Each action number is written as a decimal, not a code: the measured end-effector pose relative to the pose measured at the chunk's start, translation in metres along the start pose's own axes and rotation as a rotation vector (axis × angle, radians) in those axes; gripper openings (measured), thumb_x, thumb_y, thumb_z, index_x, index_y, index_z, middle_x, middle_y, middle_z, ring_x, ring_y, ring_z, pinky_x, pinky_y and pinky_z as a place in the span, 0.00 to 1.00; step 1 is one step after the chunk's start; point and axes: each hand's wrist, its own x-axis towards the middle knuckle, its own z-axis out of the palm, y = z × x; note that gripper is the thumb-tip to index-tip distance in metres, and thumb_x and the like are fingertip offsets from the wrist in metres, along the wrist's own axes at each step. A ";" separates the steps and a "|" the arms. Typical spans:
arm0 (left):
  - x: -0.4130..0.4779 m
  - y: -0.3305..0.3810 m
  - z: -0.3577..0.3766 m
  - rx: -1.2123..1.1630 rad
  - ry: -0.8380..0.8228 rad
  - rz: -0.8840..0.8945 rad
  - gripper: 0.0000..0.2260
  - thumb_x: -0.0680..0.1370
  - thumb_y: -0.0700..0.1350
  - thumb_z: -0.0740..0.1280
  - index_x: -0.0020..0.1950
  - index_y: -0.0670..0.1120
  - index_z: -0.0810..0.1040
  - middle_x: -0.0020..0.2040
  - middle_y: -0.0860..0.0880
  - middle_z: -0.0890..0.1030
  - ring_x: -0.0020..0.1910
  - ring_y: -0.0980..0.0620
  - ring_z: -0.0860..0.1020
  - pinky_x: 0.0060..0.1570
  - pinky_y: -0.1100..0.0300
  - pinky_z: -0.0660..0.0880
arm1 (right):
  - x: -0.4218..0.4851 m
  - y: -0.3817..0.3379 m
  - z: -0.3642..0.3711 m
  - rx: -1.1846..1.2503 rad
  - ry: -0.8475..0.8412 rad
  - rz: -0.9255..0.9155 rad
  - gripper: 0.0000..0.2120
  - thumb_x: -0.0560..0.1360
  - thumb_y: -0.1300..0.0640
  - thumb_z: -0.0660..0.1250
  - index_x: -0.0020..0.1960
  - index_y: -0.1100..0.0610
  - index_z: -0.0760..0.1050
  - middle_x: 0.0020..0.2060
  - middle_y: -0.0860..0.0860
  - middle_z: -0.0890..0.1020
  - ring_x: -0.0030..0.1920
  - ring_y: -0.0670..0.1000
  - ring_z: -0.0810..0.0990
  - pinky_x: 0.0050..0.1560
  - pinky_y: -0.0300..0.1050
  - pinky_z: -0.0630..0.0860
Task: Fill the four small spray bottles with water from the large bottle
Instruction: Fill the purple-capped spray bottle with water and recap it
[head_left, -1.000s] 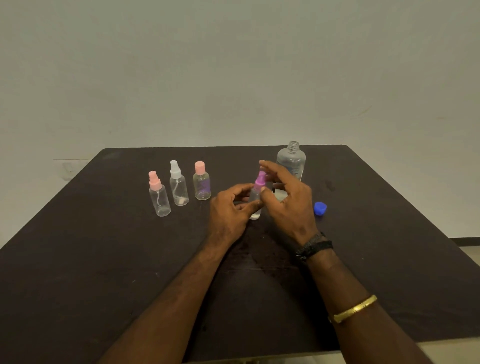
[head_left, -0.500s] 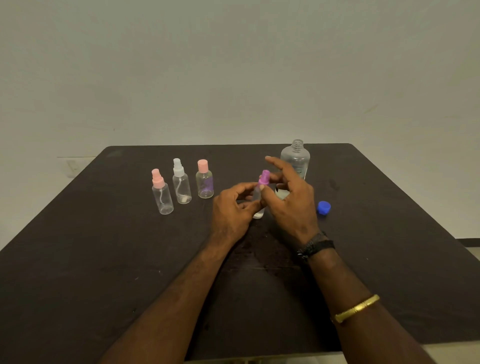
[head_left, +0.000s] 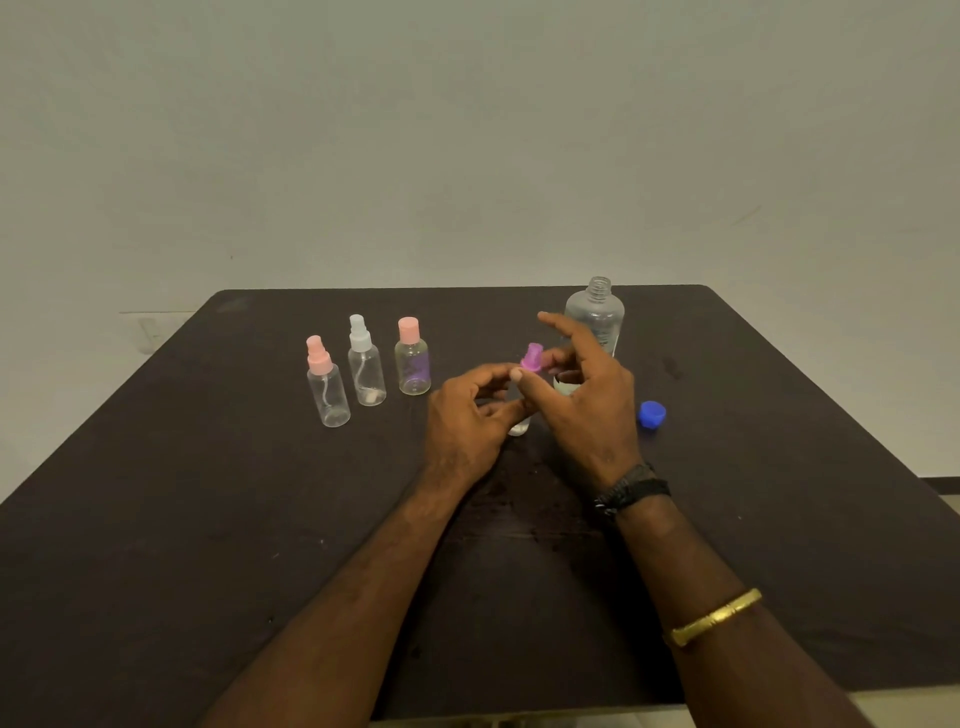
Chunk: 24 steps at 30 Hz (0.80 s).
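— Why hold it like that?
— My left grip (head_left: 467, 415) pinches the small clear plastic bottle (head_left: 518, 428) steady on the dark table (head_left: 208, 519). My right grip (head_left: 587, 410) pinches its purple spray top (head_left: 532, 357), maybe to twist it.

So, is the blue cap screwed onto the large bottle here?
No, the blue cap lies on the table, and the large bottle stands with its neck bare.
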 end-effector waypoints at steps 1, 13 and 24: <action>0.000 0.000 0.000 0.007 -0.001 0.002 0.15 0.74 0.45 0.78 0.60 0.46 0.85 0.51 0.52 0.86 0.50 0.53 0.84 0.49 0.62 0.82 | 0.001 0.001 0.000 -0.017 0.007 0.001 0.28 0.72 0.52 0.79 0.71 0.48 0.75 0.42 0.43 0.83 0.47 0.43 0.82 0.52 0.45 0.81; -0.001 -0.001 0.001 0.029 -0.001 0.005 0.15 0.73 0.45 0.78 0.59 0.46 0.85 0.51 0.53 0.86 0.50 0.55 0.84 0.49 0.61 0.83 | 0.000 0.002 0.000 -0.010 -0.005 -0.006 0.27 0.74 0.50 0.78 0.71 0.49 0.76 0.44 0.43 0.83 0.48 0.43 0.82 0.52 0.44 0.81; 0.001 -0.001 -0.001 0.034 -0.005 0.022 0.18 0.75 0.48 0.77 0.63 0.46 0.84 0.53 0.52 0.86 0.50 0.56 0.84 0.50 0.62 0.82 | -0.002 -0.001 0.000 0.021 -0.022 0.014 0.26 0.74 0.55 0.77 0.70 0.47 0.76 0.44 0.41 0.84 0.50 0.42 0.83 0.55 0.50 0.82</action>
